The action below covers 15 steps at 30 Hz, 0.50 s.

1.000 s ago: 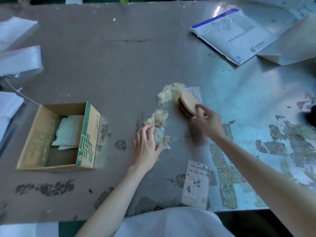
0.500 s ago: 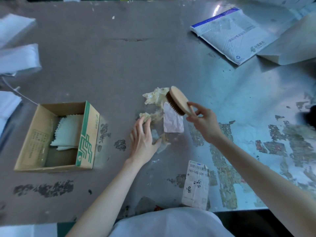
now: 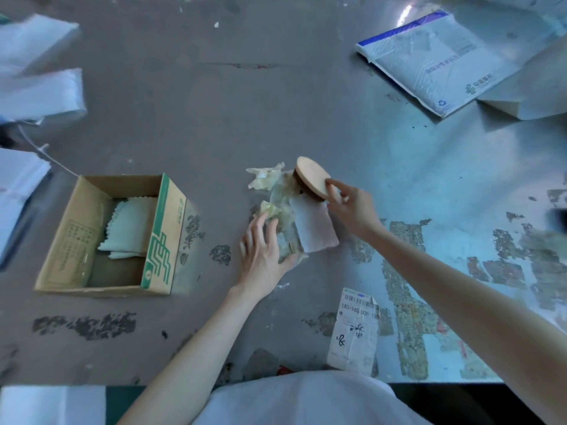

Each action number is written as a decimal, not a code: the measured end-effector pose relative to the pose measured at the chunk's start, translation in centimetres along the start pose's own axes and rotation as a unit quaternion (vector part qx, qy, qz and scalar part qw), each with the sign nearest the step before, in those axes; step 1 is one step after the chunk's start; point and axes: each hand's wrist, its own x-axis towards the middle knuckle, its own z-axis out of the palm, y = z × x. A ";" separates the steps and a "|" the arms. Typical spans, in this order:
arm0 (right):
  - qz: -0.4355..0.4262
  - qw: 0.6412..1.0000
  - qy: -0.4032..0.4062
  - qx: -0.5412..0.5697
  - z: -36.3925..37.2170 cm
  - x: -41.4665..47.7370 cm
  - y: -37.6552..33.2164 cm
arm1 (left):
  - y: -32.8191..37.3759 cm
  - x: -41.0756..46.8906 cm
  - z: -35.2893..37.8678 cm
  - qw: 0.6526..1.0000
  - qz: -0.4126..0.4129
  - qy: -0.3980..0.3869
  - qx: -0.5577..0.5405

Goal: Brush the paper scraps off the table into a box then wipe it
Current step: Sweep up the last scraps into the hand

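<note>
I see the right hand [image 3: 352, 207] gripping the wooden brush [image 3: 313, 180], bristles against the paper scraps [image 3: 285, 210] mid-surface. My left hand [image 3: 264, 250] lies flat, fingers [image 3: 260, 225] spread, touching the scraps' near edge. The box [image 3: 116, 234] sits well left.

A: What can you read there?
B: On the white paper label [image 3: 356, 329] near the bench edge, a barcode and "140-140 008-18", partly.
A: And the white plastic mailer bag [image 3: 438, 59]?
B: Only a recycling sign; its printed text is too small.
</note>
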 end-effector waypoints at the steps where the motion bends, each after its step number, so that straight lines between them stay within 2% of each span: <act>1: -0.005 1.000 -0.013 0.010 0.3 -1.1 -0.1 | -0.2 -0.1 0.0 1.000 0.000 0.008 0.000; 7: 0.057 0.986 -0.055 0.144 2.0 -7.6 -0.6 | -1.5 -2.1 -0.1 1.000 0.004 0.015 -0.009; 15: 0.111 0.963 -0.122 0.213 4.1 -12.4 0.6 | -4.0 -6.4 -0.9 0.992 0.001 0.050 -0.116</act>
